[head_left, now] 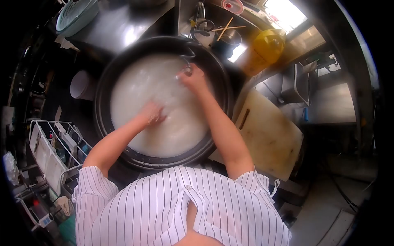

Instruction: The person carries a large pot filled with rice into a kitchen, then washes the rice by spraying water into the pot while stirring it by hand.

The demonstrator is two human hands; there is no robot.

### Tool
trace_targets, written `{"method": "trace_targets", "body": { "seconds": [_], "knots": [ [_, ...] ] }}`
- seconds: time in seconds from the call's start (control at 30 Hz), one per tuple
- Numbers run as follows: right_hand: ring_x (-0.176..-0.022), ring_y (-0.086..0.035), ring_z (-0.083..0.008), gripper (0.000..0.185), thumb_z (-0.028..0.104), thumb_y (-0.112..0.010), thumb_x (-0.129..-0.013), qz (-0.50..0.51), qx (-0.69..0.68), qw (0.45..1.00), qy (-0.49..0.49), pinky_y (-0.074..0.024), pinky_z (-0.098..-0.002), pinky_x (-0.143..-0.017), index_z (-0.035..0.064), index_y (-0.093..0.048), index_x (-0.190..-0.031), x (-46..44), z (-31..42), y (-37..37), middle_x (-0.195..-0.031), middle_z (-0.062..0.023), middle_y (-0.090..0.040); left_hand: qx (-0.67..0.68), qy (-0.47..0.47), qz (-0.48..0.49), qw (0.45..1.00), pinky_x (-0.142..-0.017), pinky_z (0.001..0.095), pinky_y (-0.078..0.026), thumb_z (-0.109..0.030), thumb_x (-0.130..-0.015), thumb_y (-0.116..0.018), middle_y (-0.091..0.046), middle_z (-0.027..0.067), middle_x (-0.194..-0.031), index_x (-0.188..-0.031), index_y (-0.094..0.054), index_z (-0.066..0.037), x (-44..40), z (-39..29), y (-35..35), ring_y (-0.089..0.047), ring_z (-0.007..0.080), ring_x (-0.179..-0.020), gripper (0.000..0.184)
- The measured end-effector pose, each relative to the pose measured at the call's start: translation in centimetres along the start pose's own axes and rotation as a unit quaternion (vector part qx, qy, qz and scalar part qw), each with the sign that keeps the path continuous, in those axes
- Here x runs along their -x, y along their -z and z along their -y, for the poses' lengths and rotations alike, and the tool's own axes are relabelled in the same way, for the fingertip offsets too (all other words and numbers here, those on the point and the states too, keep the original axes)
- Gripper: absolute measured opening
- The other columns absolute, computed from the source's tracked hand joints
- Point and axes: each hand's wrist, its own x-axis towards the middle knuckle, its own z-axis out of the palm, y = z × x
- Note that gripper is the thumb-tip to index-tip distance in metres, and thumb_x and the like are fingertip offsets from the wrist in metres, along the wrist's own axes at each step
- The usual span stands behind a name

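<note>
A wide black pot (100, 88) holds cloudy, milky water (139, 82). My left hand (152, 112) is dipped in it near the middle, with pale grains like rice stuck around the wrist. Its fingers are under the surface and hidden. Near the pot's far right inner wall, my right hand (196, 80) is above the water, fingers curled around a shiny metal piece (185, 70) that looks like a tap spout. Part of that piece is covered by the fingers.
To the right lies a large stained cutting board (269, 133). A yellow bottle (269, 45) and a small pot (230, 37) with chopsticks stand at the back right. A white bucket (82, 85) and a wire rack (61, 143) are on the left, a pale green basket (76, 16) behind.
</note>
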Motion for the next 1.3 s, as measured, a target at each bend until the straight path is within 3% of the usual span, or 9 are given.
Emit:
{"method": "trace_targets", "body": {
  "seconds": [0.1,0.27,0.5,0.6,0.77,0.97,1.17,1.23,1.3],
  "knots": [
    [-0.073,-0.061,-0.0303,0.040,0.033,-0.067,-0.064,0.011,-0.027,1.000,-0.013,-0.0472,-0.0360,-0.069,0.0005,-0.056,-0.085,-0.2,-0.3,-0.3,-0.075,-0.0169,-0.062,-0.073,-0.006,-0.026,0.997,-0.074,0.0404,-0.046,-0.044,-0.076,-0.054,-0.060,0.0185,-0.091,-0.092,-0.060,-0.001,2.1,-0.3,-0.8,-0.059,0.0309,-0.084,0.046],
    [-0.075,-0.061,-0.0307,0.042,0.034,-0.067,-0.063,0.015,-0.012,1.000,-0.018,-0.0472,-0.0360,-0.069,0.0000,-0.057,-0.087,-0.1,-0.1,-0.2,-0.076,-0.0171,-0.062,0.070,0.071,0.271,0.957,-0.088,0.0403,-0.039,-0.049,-0.081,-0.045,-0.057,0.0205,-0.105,-0.104,-0.059,-0.002,3.5,-2.5,1.0,-0.053,0.0312,-0.101,0.055],
    [-0.074,-0.061,-0.0302,0.045,0.034,-0.067,-0.063,0.004,0.012,1.000,-0.010,-0.0472,-0.0352,-0.070,-0.0005,-0.057,-0.090,-0.2,0.2,-0.2,-0.077,-0.0170,-0.062,0.127,-0.083,0.299,0.942,-0.093,0.0389,-0.035,-0.054,-0.085,-0.035,-0.050,0.0197,-0.118,-0.125,-0.046,-0.014,2.7,-3.2,-3.5,-0.050,0.0310,-0.106,0.057],
    [-0.076,-0.061,-0.0304,0.044,0.034,-0.067,-0.063,0.009,-0.010,1.000,-0.020,-0.0468,-0.0357,-0.071,-0.0005,-0.057,-0.089,-0.1,0.9,0.2,-0.078,-0.0174,-0.062,0.189,-0.081,0.086,0.975,-0.097,0.0394,-0.032,-0.053,-0.087,-0.032,-0.050,0.0146,-0.121,-0.130,-0.039,-0.016,2.3,-4.8,-6.2,-0.049,0.0280,-0.108,0.057],
    [-0.077,-0.060,-0.0305,0.043,0.034,-0.066,-0.063,0.005,0.005,1.000,-0.017,-0.0460,-0.0356,-0.072,-0.0010,-0.057,-0.087,-0.2,0.6,0.2,-0.078,-0.0177,-0.062,0.676,0.019,0.419,0.605,-0.102,0.0431,-0.025,-0.054,-0.087,-0.030,-0.016,0.0091,-0.143,-0.138,-0.019,-0.015,-2.0,-6.4,-5.9,-0.018,0.0257,-0.130,0.065],
    [-0.075,-0.060,-0.0310,0.042,0.034,-0.066,-0.063,-0.002,0.000,1.000,-0.007,-0.0458,-0.0360,-0.071,-0.0010,-0.056,-0.084,0.0,0.7,0.6,-0.077,-0.0178,-0.061,0.907,0.043,0.196,0.370,-0.080,0.0342,-0.049,-0.037,-0.089,-0.042,-0.060,0.0073,-0.101,-0.107,-0.053,-0.007,-5.0,-7.5,-7.7,-0.059,0.0187,-0.091,0.037],
    [-0.060,-0.060,-0.0157,0.034,0.023,-0.066,-0.067,-0.013,-0.015,1.000,0.016,-0.0483,-0.0270,-0.055,-0.0011,-0.056,-0.089,-0.6,-0.1,0.6,-0.075,-0.0100,-0.061,0.869,0.083,0.018,0.488,-0.072,0.0340,-0.050,-0.030,-0.089,-0.045,-0.062,0.0084,-0.098,-0.110,-0.053,-0.008,-4.5,-1.9,-2.2,-0.060,0.0216,-0.082,0.032],
    [-0.068,-0.060,-0.0224,0.038,0.028,-0.066,-0.065,-0.010,-0.019,1.000,0.008,-0.0474,-0.0313,-0.062,-0.0009,-0.057,-0.087,-0.6,0.2,0.6,-0.076,-0.0131,-0.062,0.282,-0.076,-0.268,0.918,-0.070,0.0391,-0.048,-0.032,-0.088,-0.046,-0.061,0.0127,-0.093,-0.104,-0.056,-0.006,-4.0,1.0,-1.8,-0.059,0.0324,-0.080,0.033],
    [-0.075,-0.061,-0.0291,0.042,0.034,-0.067,-0.064,-0.008,-0.021,1.000,0.000,-0.0465,-0.0356,-0.070,-0.0006,-0.057,-0.086,-0.4,0.4,0.7,-0.077,-0.0162,-0.062,0.305,0.083,-0.200,0.927,-0.073,0.0390,-0.047,-0.031,-0.086,-0.048,-0.060,0.0151,-0.093,-0.106,-0.055,-0.006,-4.6,2.1,0.0,-0.057,0.0335,-0.084,0.033]
  ]
}}
